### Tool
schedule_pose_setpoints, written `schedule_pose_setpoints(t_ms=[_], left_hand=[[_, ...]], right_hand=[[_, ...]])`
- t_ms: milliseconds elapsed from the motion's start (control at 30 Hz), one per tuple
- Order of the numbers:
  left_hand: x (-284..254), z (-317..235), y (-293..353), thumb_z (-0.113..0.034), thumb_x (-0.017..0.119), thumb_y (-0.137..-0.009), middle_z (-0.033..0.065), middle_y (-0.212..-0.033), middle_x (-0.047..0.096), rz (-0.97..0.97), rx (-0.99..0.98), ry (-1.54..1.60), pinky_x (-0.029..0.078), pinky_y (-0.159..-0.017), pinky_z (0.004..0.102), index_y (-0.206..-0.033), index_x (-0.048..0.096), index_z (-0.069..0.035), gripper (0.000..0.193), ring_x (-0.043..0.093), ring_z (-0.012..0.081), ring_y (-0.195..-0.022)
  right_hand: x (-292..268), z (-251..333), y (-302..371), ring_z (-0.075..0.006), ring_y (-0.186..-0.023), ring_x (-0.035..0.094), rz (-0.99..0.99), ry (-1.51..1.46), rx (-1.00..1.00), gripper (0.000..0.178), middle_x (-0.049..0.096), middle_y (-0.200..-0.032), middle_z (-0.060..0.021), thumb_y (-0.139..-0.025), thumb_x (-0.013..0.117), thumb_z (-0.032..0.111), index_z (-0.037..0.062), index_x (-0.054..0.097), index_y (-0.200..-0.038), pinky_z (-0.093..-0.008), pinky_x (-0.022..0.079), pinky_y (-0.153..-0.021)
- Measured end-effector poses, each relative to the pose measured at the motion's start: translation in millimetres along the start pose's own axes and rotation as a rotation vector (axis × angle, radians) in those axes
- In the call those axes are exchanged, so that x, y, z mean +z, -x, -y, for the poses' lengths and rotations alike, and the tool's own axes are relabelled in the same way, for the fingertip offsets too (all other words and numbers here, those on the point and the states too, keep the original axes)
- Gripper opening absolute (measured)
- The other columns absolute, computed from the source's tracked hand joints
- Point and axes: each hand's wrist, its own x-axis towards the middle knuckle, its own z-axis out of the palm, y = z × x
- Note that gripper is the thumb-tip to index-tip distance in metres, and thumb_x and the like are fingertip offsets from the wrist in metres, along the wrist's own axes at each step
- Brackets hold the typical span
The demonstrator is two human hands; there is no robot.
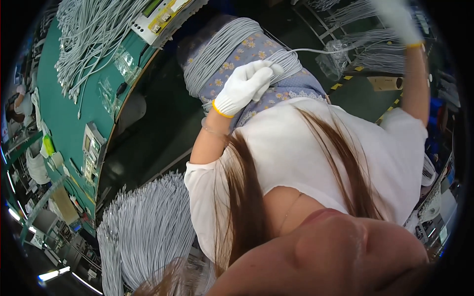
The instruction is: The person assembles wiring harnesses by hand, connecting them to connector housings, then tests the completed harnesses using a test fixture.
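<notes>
My left hand point(245, 88), in a white knit glove with a yellow cuff, rests over my lap. Its fingers are closed in a pinch on a grey cable point(316, 50), which runs off to the right toward a rack. More grey cables point(217, 54) lie in a thick bundle across the flowered cloth point(294, 85) on my lap. At the upper right, my right hand point(399, 22), gloved too, is stretched out above the cables there. Motion smears its fingers, so what they hold, if anything, does not show.
To the left curves a green table point(54, 106) bearing a heap of white-ended cables point(91, 44), a white device point(157, 22) and a small meter point(92, 144). A large cable bundle point(148, 232) stands at lower left. Metal rack bars point(323, 34) hold cables at upper right.
</notes>
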Motion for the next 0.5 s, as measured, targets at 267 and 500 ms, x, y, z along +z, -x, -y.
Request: schedule_pose_setpoints(t_ms=[267,500], left_hand=[[-37.7,19.2,21.7,-0.021,0.051,-0.097,-0.0043,-0.056,0.043,-0.223,-0.074,0.175,0.027,-0.043,0.0196,-0.101,0.063,0.003,0.028,0.032,0.0042,-0.046],[-13.3,-21.5,5.2,-0.022,0.052,-0.097,-0.0047,-0.057,0.043,-0.206,0.128,0.091,0.028,-0.044,0.0186,-0.103,0.063,0.002,0.028,0.033,0.0037,-0.046]], right_hand=[[73.8,21.5,107.5,-0.02,-0.078,0.064,0.818,-1.064,0.723,0.024,0.067,-0.092,-0.0067,-0.085,0.056,0.016,0.0053,0.064,-0.105,-0.0293,0.05,-0.072],[84.3,52.0,94.2,-0.0121,-0.076,0.061,0.421,-0.526,-0.11,0.021,0.062,-0.085,-0.0016,-0.086,0.053,0.014,0.0078,0.062,-0.104,-0.0255,0.049,-0.065]])
